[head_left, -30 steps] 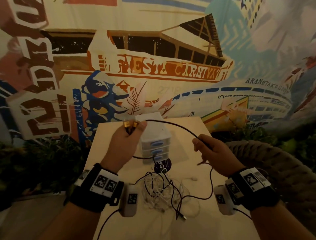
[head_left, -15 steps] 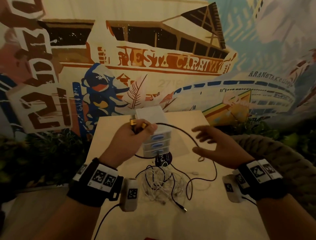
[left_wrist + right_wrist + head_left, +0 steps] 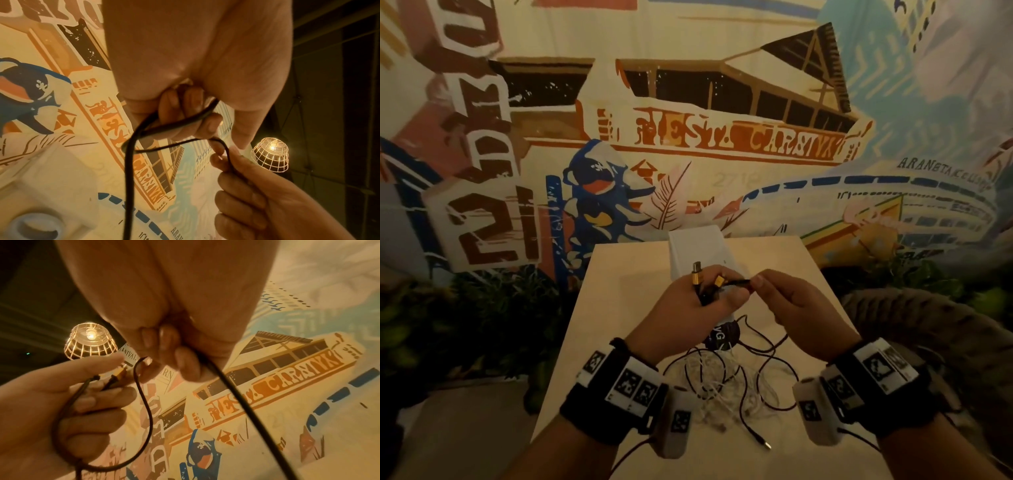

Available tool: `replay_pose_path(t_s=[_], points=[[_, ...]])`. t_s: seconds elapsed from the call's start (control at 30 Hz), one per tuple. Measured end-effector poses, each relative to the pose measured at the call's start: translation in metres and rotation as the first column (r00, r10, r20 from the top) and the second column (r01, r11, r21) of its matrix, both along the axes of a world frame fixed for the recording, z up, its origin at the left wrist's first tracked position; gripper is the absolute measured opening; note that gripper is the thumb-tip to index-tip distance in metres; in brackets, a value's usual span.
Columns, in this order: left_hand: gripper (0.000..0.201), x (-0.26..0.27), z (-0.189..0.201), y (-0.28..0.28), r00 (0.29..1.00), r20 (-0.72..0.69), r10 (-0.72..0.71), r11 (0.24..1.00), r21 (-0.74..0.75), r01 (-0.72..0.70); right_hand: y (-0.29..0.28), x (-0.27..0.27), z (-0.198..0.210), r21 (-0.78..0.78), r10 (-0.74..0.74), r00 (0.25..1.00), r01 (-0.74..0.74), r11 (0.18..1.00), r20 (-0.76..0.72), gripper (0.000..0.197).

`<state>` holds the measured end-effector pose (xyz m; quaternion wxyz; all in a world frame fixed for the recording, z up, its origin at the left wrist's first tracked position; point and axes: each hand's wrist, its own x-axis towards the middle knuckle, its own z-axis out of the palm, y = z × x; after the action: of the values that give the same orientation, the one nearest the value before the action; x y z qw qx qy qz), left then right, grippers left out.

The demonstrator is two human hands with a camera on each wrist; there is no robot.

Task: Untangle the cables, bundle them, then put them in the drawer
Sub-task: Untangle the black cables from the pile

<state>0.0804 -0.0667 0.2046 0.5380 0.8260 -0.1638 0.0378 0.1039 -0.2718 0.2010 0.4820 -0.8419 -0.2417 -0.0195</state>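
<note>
The right hand (image 3: 796, 313) was open a moment ago. Now it has come in and pinches the black cable (image 3: 736, 283) right beside the left hand (image 3: 688, 308), which still grips the gold plugs (image 3: 697, 277). This looks like the start of a loop. The other cables (image 3: 726, 387) lie tangled on the table (image 3: 613, 308), near the drawers (image 3: 698, 246).

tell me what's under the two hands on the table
Below the left hand and right hand lies a tangle of black and white cables on the table, beside a dark round label. The drawer unit front is hidden behind the hands.
</note>
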Motion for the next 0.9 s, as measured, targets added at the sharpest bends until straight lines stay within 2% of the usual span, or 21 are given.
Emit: replay_pose_path(t_s=[0.07, 0.13, 0.33, 0.4, 0.47, 0.5, 0.53, 0.57, 0.6, 0.67, 0.77, 0.83, 0.9], points=[[0.026, -0.003, 0.001, -0.002, 0.997, -0.061, 0.036, 0.994, -0.104, -0.042, -0.005, 0.002, -0.001, 0.065, -0.06, 0.998, 0.06, 0.996, 0.007, 0.031], [0.027, -0.004, 0.001, -0.004, 0.992, -0.105, 0.077, 0.98, -0.175, -0.094, -0.009, 0.002, -0.001, 0.167, -0.061, 0.998, 0.063, 0.984, -0.018, 0.032], [0.019, -0.005, 0.001, -0.008, 0.985, -0.121, 0.121, 0.964, -0.222, -0.145, -0.008, -0.007, 0.007, 0.269, -0.056, 0.998, 0.051, 0.962, 0.012, 0.029], [0.022, -0.004, 0.005, -0.008, 0.983, -0.105, 0.15, 0.96, -0.223, -0.17, -0.009, -0.007, 0.001, 0.209, -0.066, 0.998, 0.064, 0.976, 0.003, 0.027], [0.022, -0.002, 0.008, -0.006, 0.983, -0.078, 0.168, 0.961, -0.207, -0.181, -0.015, -0.005, -0.007, -0.027, -0.106, 0.994, 0.107, 0.994, 0.012, 0.019], [0.021, -0.001, 0.009, -0.005, 0.982, -0.076, 0.17, 0.962, -0.201, -0.182, -0.019, -0.006, -0.009, -0.169, -0.125, 0.992, 0.128, 0.977, 0.033, 0.023], [0.022, -0.002, 0.012, -0.005, 0.982, -0.092, 0.168, 0.961, -0.206, -0.184, -0.021, -0.007, -0.01, -0.273, -0.125, 0.989, 0.142, 0.952, 0.078, 0.038], [0.023, -0.003, 0.013, -0.005, 0.981, -0.12, 0.153, 0.957, -0.229, -0.177, -0.022, -0.01, -0.01, -0.309, -0.097, 0.986, 0.135, 0.941, 0.134, 0.053], [0.026, -0.004, 0.015, -0.007, 0.981, -0.151, 0.124, 0.95, -0.266, -0.161, -0.019, -0.013, -0.008, -0.307, -0.052, 0.981, 0.108, 0.945, 0.185, 0.064], [0.032, -0.004, 0.015, -0.011, 0.983, -0.178, 0.052, 0.933, -0.343, -0.112, -0.005, -0.022, -0.005, -0.276, 0.064, 0.975, -0.003, 0.961, 0.211, 0.07], [0.036, -0.004, 0.01, -0.019, 0.981, -0.192, -0.005, 0.9, -0.429, -0.08, 0.02, -0.028, -0.011, -0.18, 0.139, 0.99, -0.134, 0.974, 0.016, 0.058], [0.036, -0.004, 0.007, -0.022, 0.971, -0.237, -0.022, 0.872, -0.48, -0.098, 0.023, -0.028, -0.017, -0.147, 0.093, 0.994, -0.1, 0.984, -0.054, 0.05], [0.036, -0.004, 0.003, -0.021, 0.963, -0.271, -0.008, 0.858, -0.496, -0.132, 0.018, -0.027, -0.024, -0.148, 0.076, 0.995, -0.084, 0.985, -0.057, 0.039]])
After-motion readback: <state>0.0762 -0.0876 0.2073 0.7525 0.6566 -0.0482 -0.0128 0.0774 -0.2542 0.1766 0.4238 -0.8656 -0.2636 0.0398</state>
